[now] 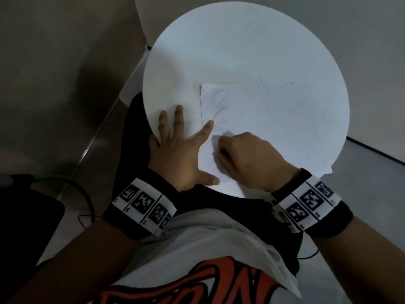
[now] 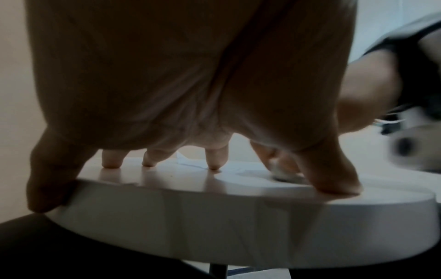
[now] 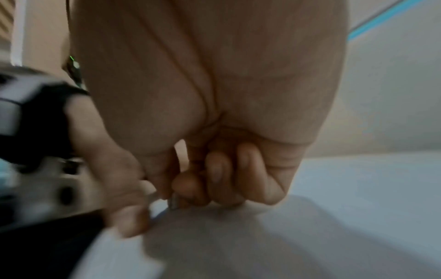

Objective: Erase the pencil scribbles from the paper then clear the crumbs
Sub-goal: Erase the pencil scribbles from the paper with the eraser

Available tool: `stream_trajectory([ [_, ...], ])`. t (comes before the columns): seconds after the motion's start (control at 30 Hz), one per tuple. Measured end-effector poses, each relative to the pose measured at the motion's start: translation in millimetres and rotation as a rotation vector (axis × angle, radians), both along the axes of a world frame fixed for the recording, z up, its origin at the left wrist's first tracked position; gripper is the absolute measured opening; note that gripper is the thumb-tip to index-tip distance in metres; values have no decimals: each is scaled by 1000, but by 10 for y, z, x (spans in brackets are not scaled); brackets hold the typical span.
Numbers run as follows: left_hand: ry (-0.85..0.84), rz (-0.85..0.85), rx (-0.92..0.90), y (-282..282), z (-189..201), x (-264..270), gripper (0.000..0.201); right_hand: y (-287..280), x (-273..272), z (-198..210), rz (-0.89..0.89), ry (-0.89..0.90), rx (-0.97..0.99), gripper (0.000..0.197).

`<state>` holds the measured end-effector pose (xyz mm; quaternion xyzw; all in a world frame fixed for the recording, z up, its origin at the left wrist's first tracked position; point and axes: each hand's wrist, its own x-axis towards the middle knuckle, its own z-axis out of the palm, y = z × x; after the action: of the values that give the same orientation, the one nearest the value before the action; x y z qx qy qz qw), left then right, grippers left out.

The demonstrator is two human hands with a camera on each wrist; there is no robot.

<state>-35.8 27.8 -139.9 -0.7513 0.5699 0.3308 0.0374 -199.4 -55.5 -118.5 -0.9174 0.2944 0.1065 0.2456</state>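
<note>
A white sheet of paper [image 1: 285,128] lies on the round white table [image 1: 241,40], with faint pencil scribbles [image 1: 219,102] along its left side. My left hand [image 1: 179,154] is spread flat; the index finger and thumb press the paper's left edge, and the other fingers rest on the table. My right hand [image 1: 228,150] is curled low on the paper just right of the left index finger. It pinches a small whitish eraser [image 2: 284,174] whose grey-smeared tip [image 3: 173,203] touches the sheet. From the head view the eraser is hidden under the fingers.
Dark eraser crumbs [image 1: 260,76] lie scattered on the table just beyond the paper's far edge. The paper's near right corner [image 1: 326,170] overhangs the table rim. My lap is under the table's near edge, and cables [image 1: 87,198] run along the floor at the left.
</note>
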Motion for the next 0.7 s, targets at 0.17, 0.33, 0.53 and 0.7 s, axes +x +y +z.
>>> stream_trajectory([
  [0.17,-4,6,-4,-4,1,-2,130,-55,-8,1,-71,-22,21,24],
  [0.33,-10,-3,-12,0,-3,-14,129,111,49,-25,68,-1,16,18],
  [0.53,-16,-4,-5,-6,-1,-5,129,-76,28,-7,-56,-28,-30,23],
  [0.7,-5,5,-14,-6,-9,-6,129,-52,43,-11,-32,-35,14,23],
])
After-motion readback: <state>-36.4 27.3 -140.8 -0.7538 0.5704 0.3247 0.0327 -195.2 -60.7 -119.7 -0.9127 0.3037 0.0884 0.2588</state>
